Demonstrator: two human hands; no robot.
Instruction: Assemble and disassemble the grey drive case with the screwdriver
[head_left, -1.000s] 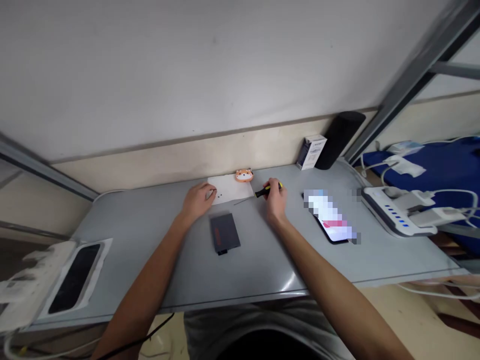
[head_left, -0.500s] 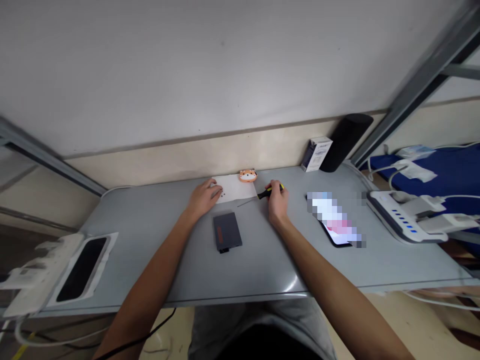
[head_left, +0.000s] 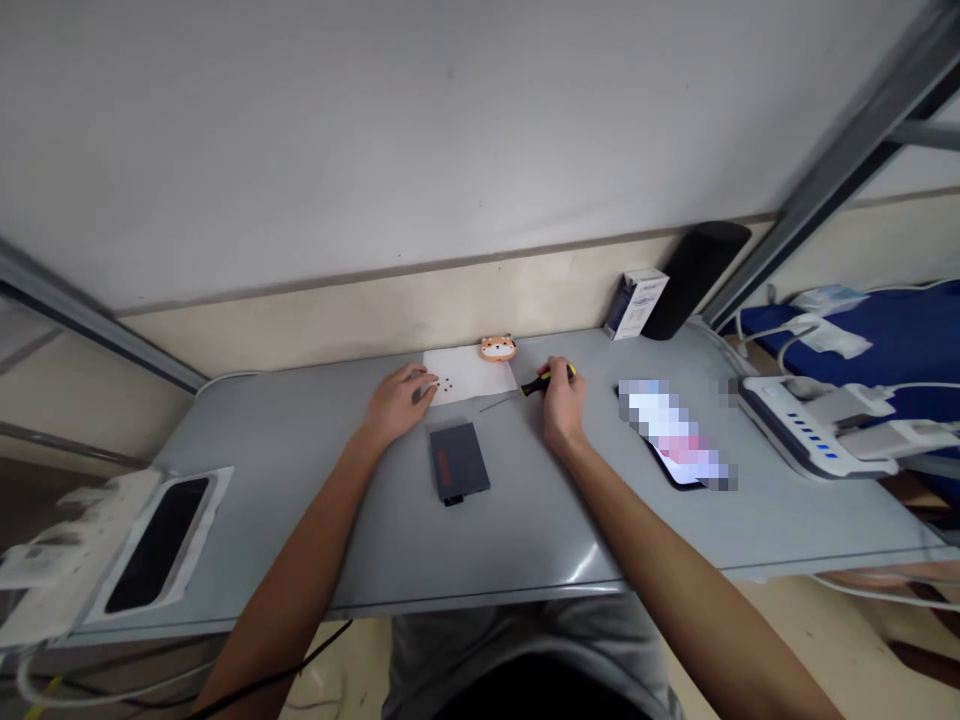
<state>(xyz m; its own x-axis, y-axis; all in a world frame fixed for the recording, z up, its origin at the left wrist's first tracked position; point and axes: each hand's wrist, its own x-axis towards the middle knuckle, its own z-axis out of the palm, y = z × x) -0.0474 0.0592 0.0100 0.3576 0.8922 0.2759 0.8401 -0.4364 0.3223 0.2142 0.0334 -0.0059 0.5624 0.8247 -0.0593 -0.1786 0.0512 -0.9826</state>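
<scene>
My right hand (head_left: 562,398) is closed round the black and yellow handle of a small screwdriver (head_left: 534,384), whose thin shaft points left over the grey table (head_left: 315,480). My left hand (head_left: 397,398) rests with curled fingers at the left edge of a white sheet of paper (head_left: 472,372), fingertips pinched by several tiny dark screws (head_left: 446,384). What the fingertips hold is too small to make out. A dark flat rectangular device (head_left: 458,463) lies just in front of both hands.
An orange animal-shaped trinket (head_left: 497,348) sits at the paper's far edge. A phone (head_left: 675,440) lies to the right, with a white box (head_left: 634,303) and black cylinder (head_left: 694,275) behind it. A white charging hub (head_left: 810,432) is far right, another phone on white wrap (head_left: 154,545) far left.
My left hand has drawn back slightly off the paper toward its left edge, uncovering the small screws. My right hand keeps the screwdriver in about the same place.
</scene>
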